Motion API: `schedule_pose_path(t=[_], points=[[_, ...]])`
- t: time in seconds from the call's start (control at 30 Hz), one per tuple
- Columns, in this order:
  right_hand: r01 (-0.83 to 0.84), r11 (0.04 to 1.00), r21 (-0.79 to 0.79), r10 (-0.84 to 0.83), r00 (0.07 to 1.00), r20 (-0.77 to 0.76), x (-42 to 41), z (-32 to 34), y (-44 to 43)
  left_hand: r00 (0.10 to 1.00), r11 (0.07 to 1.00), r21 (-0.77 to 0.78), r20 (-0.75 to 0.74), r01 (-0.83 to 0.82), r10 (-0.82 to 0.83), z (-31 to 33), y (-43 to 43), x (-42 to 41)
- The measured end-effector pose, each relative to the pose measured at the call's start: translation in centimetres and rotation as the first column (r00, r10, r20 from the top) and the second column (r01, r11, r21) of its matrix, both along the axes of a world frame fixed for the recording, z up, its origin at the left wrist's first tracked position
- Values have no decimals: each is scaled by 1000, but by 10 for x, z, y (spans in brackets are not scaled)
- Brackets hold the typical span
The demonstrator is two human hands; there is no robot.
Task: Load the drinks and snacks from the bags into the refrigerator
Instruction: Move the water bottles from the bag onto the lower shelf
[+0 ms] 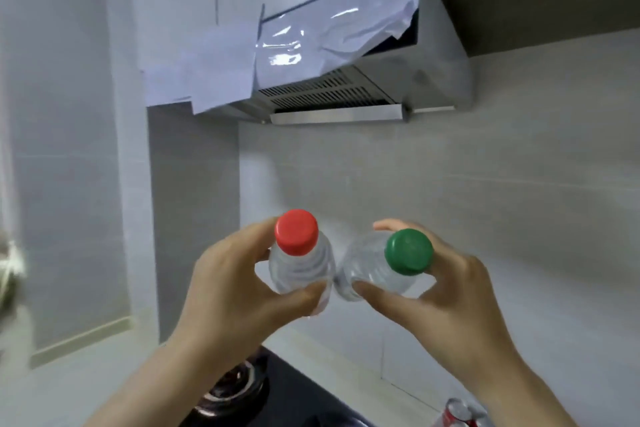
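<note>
The left hand (228, 288) grips a clear bottle with a red cap (296, 231), thumb and fingers curled round its shoulder. The right hand (440, 291) grips a second clear bottle with a green cap (408, 251) the same way. Both bottles are held up in front of the tiled wall (450, 191), their sides touching between the hands, caps tipped toward the camera. Above hangs a range hood (363, 80) partly wrapped in film. Below, a black stove (242, 388) shows between the forearms, and a red can (457, 412) stands near the right forearm.
</note>
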State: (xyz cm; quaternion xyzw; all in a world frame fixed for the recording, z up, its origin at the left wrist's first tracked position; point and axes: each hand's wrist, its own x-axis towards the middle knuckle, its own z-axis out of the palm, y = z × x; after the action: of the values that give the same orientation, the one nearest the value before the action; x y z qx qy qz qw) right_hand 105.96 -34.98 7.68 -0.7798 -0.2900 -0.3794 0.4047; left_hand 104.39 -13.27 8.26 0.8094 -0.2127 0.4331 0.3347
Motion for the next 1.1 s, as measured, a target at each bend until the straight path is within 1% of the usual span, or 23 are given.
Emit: schedule_pose_path(t=[0.1, 0.17, 0.23, 0.33, 0.47, 0.6, 0.7, 0.83, 0.97, 1.1], points=[[-169, 985, 27, 168, 986, 19, 3, -7, 25, 991, 990, -30, -12, -137, 137, -9, 28, -27], [-256, 967, 10, 255, 966, 34, 2, -10, 47, 976, 976, -31, -27, -217, 216, -14, 44, -48], [-319, 947, -20, 320, 945, 62, -2, -11, 71, 952, 952, 0, -23, -307, 307, -17, 62, -71], [-409, 911, -40, 411, 907, 93, -14, -9, 111, 901, 901, 20, -20, -433, 433, -18, 88, -104], [-505, 859, -80, 511, 849, 134, -33, -5, 165, 831, 831, 21, 1, -556, 556, -15, 124, -151], [-632, 770, -85, 637, 755, 155, -63, 2, 220, 738, 736, 60, 12, -674, 675, -8, 159, -201], [-710, 700, -72, 711, 686, 154, -90, 7, 261, 682, 679, 58, 37, -732, 731, -3, 185, -243], [-773, 624, -113, 780, 611, 135, -132, 13, 315, 626, 625, 34, 63, -780, 778, 3, 214, -303], [-823, 554, -122, 831, 538, 143, -182, 14, 366, 540, 538, 42, 48, -842, 840, 3, 245, -363], [-888, 436, -143, 899, 423, 113, -231, 11, 415, 461, 461, 9, 24, -888, 887, 0, 267, -424]])
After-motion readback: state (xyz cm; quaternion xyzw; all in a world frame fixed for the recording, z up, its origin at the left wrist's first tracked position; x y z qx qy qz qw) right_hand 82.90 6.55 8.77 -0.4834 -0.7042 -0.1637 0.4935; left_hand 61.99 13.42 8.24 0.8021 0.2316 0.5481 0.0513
